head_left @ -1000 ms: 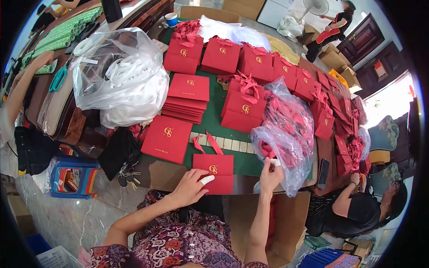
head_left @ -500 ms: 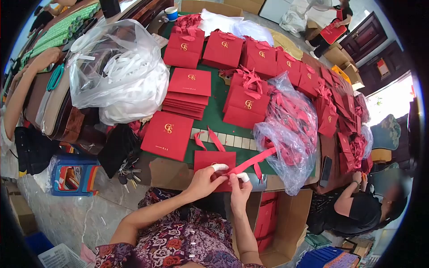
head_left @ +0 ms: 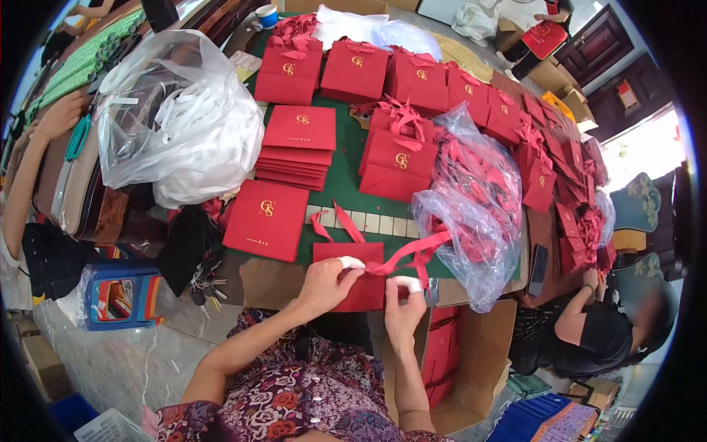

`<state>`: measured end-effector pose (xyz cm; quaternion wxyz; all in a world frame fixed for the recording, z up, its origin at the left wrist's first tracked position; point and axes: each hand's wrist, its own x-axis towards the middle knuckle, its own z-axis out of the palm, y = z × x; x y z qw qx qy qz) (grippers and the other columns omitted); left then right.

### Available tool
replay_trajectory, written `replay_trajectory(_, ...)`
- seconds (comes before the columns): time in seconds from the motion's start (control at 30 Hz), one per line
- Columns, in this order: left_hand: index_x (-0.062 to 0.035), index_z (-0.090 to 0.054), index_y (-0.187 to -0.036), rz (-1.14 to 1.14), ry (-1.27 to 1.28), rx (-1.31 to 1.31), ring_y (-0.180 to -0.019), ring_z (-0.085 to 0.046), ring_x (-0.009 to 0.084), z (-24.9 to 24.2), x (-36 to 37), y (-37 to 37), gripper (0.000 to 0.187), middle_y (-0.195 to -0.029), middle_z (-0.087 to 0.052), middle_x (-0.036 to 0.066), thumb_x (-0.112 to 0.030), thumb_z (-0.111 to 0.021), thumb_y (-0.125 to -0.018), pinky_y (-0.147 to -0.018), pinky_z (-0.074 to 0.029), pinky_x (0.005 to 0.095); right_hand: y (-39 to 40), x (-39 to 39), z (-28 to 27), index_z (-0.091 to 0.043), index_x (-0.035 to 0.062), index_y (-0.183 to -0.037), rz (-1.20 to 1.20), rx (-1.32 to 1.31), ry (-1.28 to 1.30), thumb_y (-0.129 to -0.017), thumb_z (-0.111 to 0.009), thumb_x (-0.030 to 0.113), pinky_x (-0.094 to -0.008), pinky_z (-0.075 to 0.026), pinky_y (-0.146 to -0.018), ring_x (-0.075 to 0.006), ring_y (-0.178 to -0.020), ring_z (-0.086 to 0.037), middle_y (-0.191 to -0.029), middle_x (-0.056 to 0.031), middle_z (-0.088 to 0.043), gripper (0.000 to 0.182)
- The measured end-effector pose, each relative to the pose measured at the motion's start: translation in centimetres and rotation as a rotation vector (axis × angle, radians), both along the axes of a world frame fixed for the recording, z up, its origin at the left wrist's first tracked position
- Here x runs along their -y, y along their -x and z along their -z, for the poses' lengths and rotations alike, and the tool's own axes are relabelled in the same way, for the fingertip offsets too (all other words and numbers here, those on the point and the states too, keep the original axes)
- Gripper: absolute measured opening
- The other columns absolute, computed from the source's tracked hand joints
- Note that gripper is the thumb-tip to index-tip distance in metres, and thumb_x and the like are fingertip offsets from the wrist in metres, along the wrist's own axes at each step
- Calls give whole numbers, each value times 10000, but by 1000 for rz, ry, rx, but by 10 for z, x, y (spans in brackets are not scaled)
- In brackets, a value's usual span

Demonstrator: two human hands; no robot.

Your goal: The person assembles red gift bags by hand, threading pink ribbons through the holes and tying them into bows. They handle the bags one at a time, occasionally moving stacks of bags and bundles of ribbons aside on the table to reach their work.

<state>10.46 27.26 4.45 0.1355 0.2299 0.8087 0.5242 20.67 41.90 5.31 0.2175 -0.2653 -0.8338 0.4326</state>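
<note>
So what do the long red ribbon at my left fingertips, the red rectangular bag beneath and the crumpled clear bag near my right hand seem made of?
Long red ribbon: likely fabric, softly matte; it twists limply. Red rectangular bag: probably stiff matte paper; straight edges, flat face. Crumpled clear bag: apparently glossy plastic film; bright creases.

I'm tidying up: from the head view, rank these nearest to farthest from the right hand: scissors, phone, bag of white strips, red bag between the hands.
1. Red bag, just left of the right hand
2. Phone, off to the right
3. Bag of white strips, to the left
4. Scissors, farthest left
</note>
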Motion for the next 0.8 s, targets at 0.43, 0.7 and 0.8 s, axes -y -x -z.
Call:
replay_trajectory(0.43, -51, -712, -961, 154, -51, -180, -833, -672, 303, -9, 1, 5, 133, -889, -699, 124, -130, -699, -855, -772, -538, 366, 11, -6, 1, -708, 74, -1028, -343, -136, -295, -799, -768, 77, -383, -537, -782, -297, -906, -658, -981, -105, -668, 237)
replay_trajectory(0.7, -65, -684, -1053, 242, -40, -176, -876, -662, 287, -6, 9, 5, 262, -933, -668, 91, -177, -747, -824, -771, -533, 366, -10, 6, -15, -718, 61, -1002, -185, -208, -193, -803, -764, 40, -292, -504, -593, -196, -630, -636, -800, -91, -662, 206)
replay_trajectory(0.8, -89, -676, -1073, 308, 47, -336, -879, -624, 273, 5, -3, -2, 339, -950, -619, 70, -218, -775, -777, -770, -510, 381, -20, 4, -33, -692, 24, -1012, -136, -274, -154, -809, -708, -49, -275, -489, -632, -161, -685, -614, -839, -97, -655, 217)
